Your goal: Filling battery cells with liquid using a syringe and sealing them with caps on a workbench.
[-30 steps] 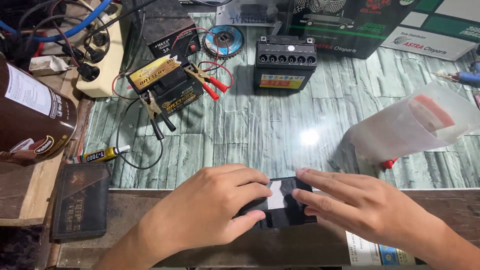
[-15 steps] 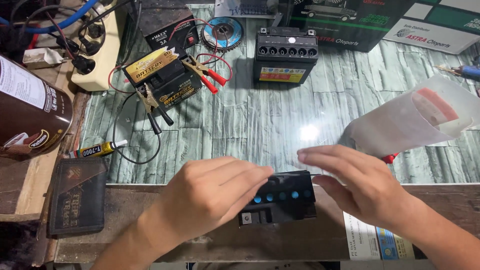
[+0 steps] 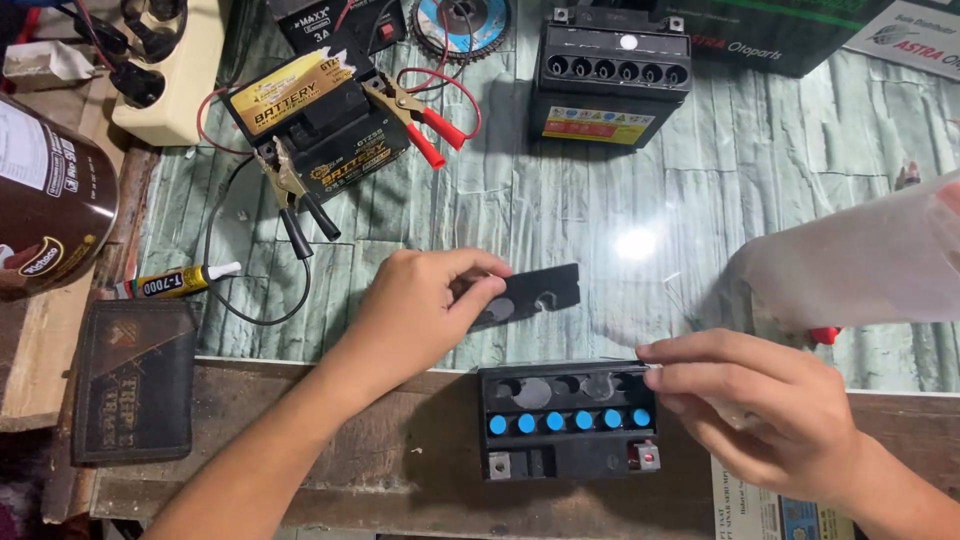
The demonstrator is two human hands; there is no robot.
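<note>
A small black battery (image 3: 567, 420) sits at the lower middle of the frame, on the wooden front edge of the surface (image 3: 720, 200). Its long axis runs left to right across the picture, and its top faces up, showing a row of blue-capped cells with a terminal at each lower corner.

The right hand (image 3: 760, 415) rests at the battery's right upper corner; its fingers (image 3: 690, 352) lie close together, tips touching the casing edge, and whether they pinch anything I cannot tell. The left hand (image 3: 425, 305) is just above the battery, fingers curled and pressed together on a flat black strip (image 3: 535, 293), which lies almost level, slightly raised toward the right.

At the upper left, a second black battery with a yellow label (image 3: 320, 125) lies tilted, with a red clip (image 3: 425, 125) and a black clip (image 3: 295, 205) clamped on it. A third battery (image 3: 610, 80) stands at the upper middle, its six filler holes open. A glue tube (image 3: 175, 282) lies at the left, above a dark wallet (image 3: 135, 380). A translucent plastic bag (image 3: 860, 265) hangs at the right edge, contents unclear.
</note>
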